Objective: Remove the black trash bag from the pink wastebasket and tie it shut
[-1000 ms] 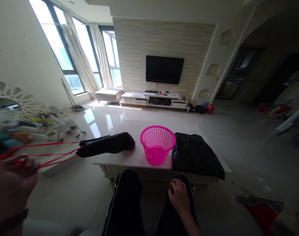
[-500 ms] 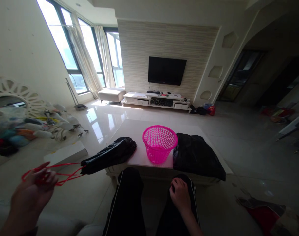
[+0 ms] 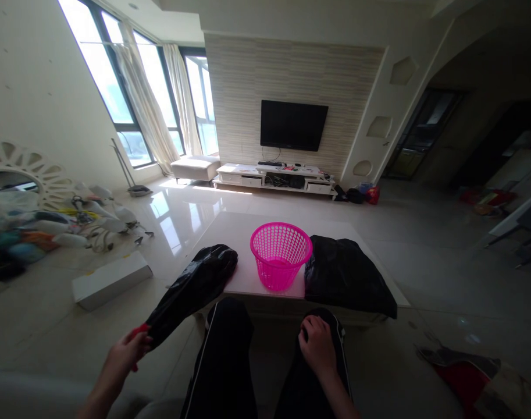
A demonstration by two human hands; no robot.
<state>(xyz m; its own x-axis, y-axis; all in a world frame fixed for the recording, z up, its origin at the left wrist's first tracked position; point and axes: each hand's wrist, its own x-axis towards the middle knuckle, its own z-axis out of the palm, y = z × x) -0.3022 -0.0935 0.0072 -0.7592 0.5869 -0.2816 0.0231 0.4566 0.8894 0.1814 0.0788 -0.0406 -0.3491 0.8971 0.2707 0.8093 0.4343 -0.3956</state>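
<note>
My left hand [image 3: 129, 349] is closed around the gathered mouth of a black drawstring garbage bag [image 3: 195, 285], with its red drawstring [image 3: 139, 331] bunched in the fingers. The bag stretches from the hand up onto the table's left side, where its far end lies. On my right knee rests my right hand [image 3: 317, 343], holding nothing, its fingers loosely bent and slightly apart. A pink plastic basket [image 3: 280, 256] with a lattice wall stands upright on the white table [image 3: 239, 218]. Right beside it, a second black plastic bag [image 3: 348, 273] lies flat, hanging over the front edge.
A long white box [image 3: 112, 282] lies on the floor to the left, with a pile of household items [image 3: 51, 233] behind it. Across the room stand a low TV cabinet [image 3: 239, 180] and a stool [image 3: 195, 169]. Red and grey cloth [image 3: 461, 372] is at lower right.
My left hand has moved right and closer to the bag. The drawstring, stretched out in loops before, is now gathered in the fist at the bag's mouth. My right hand stays on the knee.
</note>
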